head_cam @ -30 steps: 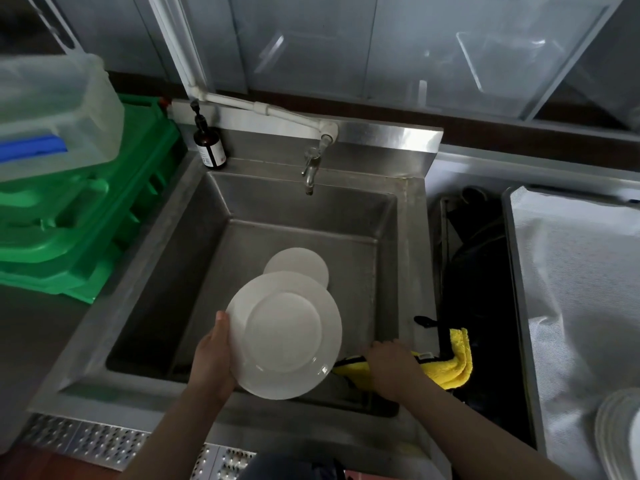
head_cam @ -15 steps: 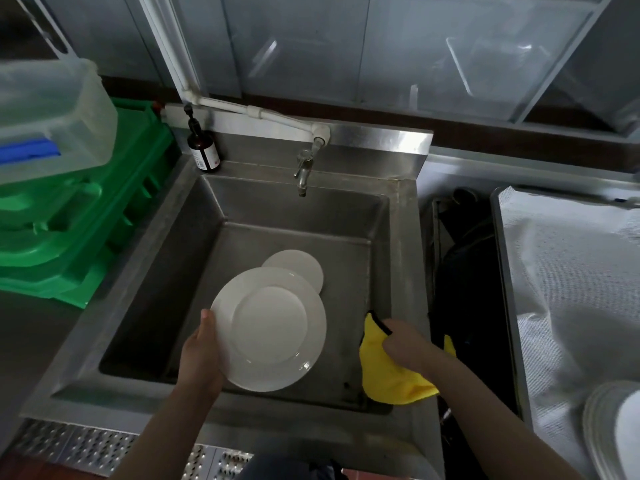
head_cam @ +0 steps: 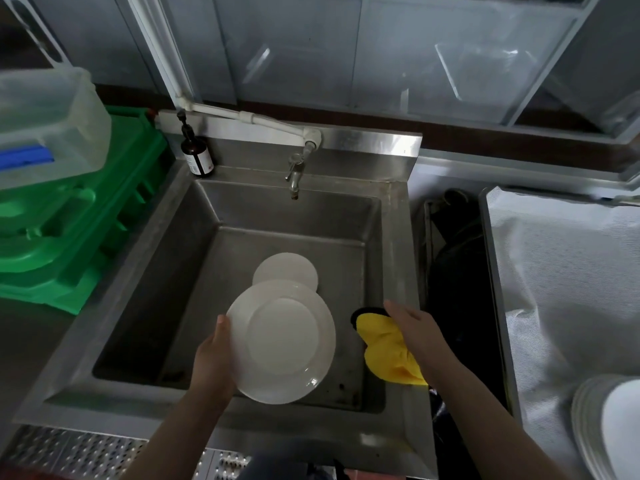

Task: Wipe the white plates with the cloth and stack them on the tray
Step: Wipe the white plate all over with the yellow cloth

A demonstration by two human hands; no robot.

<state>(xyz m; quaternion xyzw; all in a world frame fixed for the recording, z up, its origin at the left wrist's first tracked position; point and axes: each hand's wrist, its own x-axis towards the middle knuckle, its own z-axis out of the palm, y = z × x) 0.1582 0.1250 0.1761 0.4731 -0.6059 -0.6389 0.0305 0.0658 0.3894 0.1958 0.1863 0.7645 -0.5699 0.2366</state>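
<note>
My left hand grips the left rim of a white plate, held tilted over the steel sink. A second white plate lies on the sink floor behind it. My right hand holds a yellow cloth with a black loop, draped under the palm just right of the held plate, above the sink's right side. A stack of white plates sits at the lower right on the tray, which is lined with white fabric.
A tap hangs over the sink's back wall, with a dark pump bottle at the back left corner. Green crates and a clear plastic box stand on the left. A dark gap separates sink and tray.
My right hand picked the yellow cloth off the sink's right edge and lifted it toward the plate. The plate in my left hand stayed in place.
</note>
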